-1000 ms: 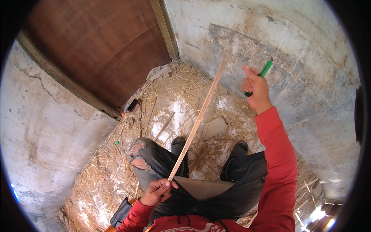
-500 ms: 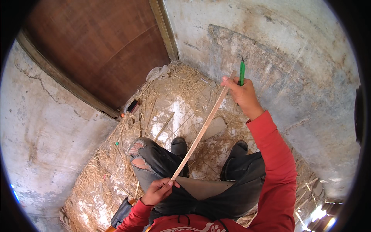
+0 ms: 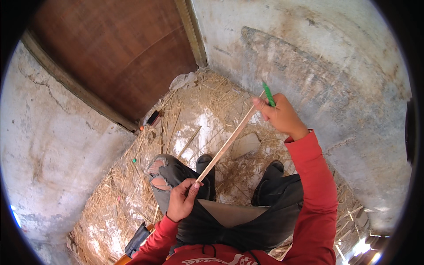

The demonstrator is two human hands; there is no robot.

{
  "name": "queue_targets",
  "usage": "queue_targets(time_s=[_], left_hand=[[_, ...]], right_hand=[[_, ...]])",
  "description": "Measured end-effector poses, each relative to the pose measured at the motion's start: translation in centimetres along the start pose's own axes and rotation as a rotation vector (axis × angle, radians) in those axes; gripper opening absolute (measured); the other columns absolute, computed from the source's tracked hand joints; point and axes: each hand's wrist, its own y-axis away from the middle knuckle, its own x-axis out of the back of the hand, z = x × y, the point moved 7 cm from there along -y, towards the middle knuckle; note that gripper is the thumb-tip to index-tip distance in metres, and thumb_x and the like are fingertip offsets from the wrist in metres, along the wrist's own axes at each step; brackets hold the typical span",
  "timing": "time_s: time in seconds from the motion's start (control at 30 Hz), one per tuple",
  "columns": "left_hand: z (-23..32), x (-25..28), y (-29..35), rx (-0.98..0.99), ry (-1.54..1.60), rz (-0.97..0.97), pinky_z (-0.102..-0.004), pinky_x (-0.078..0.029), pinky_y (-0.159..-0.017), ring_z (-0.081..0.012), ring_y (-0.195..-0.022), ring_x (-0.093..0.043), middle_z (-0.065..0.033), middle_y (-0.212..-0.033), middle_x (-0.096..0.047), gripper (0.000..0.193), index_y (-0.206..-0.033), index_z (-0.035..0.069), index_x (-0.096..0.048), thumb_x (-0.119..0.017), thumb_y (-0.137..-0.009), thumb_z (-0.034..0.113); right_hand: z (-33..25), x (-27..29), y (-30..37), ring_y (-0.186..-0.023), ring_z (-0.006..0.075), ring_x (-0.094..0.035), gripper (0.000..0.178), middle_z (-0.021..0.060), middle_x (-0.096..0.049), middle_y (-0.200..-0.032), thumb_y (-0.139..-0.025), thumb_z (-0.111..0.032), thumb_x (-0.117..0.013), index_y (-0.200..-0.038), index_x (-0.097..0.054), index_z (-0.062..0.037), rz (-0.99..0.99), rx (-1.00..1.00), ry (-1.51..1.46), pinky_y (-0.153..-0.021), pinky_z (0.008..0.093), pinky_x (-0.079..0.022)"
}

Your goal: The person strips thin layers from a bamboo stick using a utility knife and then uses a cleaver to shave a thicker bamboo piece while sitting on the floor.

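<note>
A long, thin wooden strip [image 3: 228, 144] slants across the space over my legs, from lower left to upper right. Its lower end is pinched between the thumb and fingers of my left hand [image 3: 182, 201], beside my knee. My right hand [image 3: 285, 117] grips the far end, near the wall. The same hand also holds a slim green pen-shaped tool [image 3: 269, 94] with a ridged body, pointing up next to the strip's end. What kind of tool it is I cannot tell.
Straw and thin sticks litter the floor [image 3: 132, 185]. A brown door panel [image 3: 115, 53] stands at the far left, between stained plaster walls [image 3: 327, 53]. A small dark block [image 3: 153, 118] lies by the door frame. A dark, orange-edged object [image 3: 138, 240] sits by my left forearm.
My left hand has shifted up a little, and the strip has turned about its length. My right hand has moved slightly down, tilting the green tool to the left.
</note>
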Motion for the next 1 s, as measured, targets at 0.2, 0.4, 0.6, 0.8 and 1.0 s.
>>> queue_targets(time_s=[0.2, 0.4, 0.6, 0.8, 1.0], left_hand=[[-1.5, 1.8, -0.3, -0.012, -0.002, 0.032, -0.0250, -0.041, -0.063, -0.0077, -0.069, -0.049, -0.0007, -0.073, -0.055, 0.027, -0.103, 0.000, -0.069, -0.056, -0.105, 0.023], [-2.3, 2.3, -0.4, 0.137, 0.308, -0.067, -0.0203, -0.032, -0.054, -0.0040, -0.058, -0.039, 0.0027, -0.069, -0.049, 0.027, -0.112, 0.001, -0.063, -0.050, -0.107, 0.025], [0.6, 0.4, -1.9, 0.182, 0.555, -0.149, -0.0198, -0.026, -0.046, -0.0047, -0.049, -0.034, -0.0010, -0.067, -0.051, 0.027, -0.113, 0.003, -0.056, -0.044, -0.109, 0.027], [1.9, -0.3, -4.2, 0.189, 0.623, -0.181, -0.0196, -0.027, -0.045, -0.0039, -0.049, -0.034, -0.0014, -0.073, -0.053, 0.024, -0.110, 0.002, -0.057, -0.046, -0.109, 0.023], [3.5, -0.8, -6.4, 0.183, 0.710, -0.158, -0.0199, -0.026, -0.046, -0.0041, -0.050, -0.034, -0.0017, -0.074, -0.054, 0.022, -0.110, 0.002, -0.058, -0.047, -0.108, 0.021]], right_hand=[[3.4, 6.7, -0.2, -0.047, 0.0111, -0.042, 0.048, -0.0025, -0.044, -0.053, -0.093, -0.044, -0.071, -0.066, -0.052, -0.0101, 0.277, -0.192, -0.450, -0.049, 0.0299, -0.037], [8.2, 12.1, 0.1, -0.049, 0.0152, -0.049, 0.037, 0.0030, -0.052, -0.058, -0.088, -0.035, -0.074, -0.070, -0.055, -0.0087, 0.559, -0.218, -0.469, -0.052, 0.0328, -0.041], [8.4, 5.6, 0.5, -0.079, 0.0394, -0.065, 0.037, 0.0202, -0.067, -0.084, -0.079, -0.031, -0.077, -0.095, -0.062, -0.0015, 0.119, -0.176, 0.841, -0.070, 0.0494, -0.049], [0.4, -1.2, 0.8, -0.064, 0.0358, -0.064, 0.030, 0.0205, -0.061, -0.068, -0.082, -0.027, -0.075, -0.086, -0.066, 0.0017, 0.052, -0.025, 0.488, -0.061, 0.0449, -0.049], [-3.3, -10.2, 4.3, -0.062, 0.0392, -0.066, 0.023, 0.0220, -0.064, -0.067, -0.085, -0.024, -0.068, -0.085, -0.073, -0.0020, -0.138, 0.182, 0.519, -0.061, 0.0486, -0.053]])
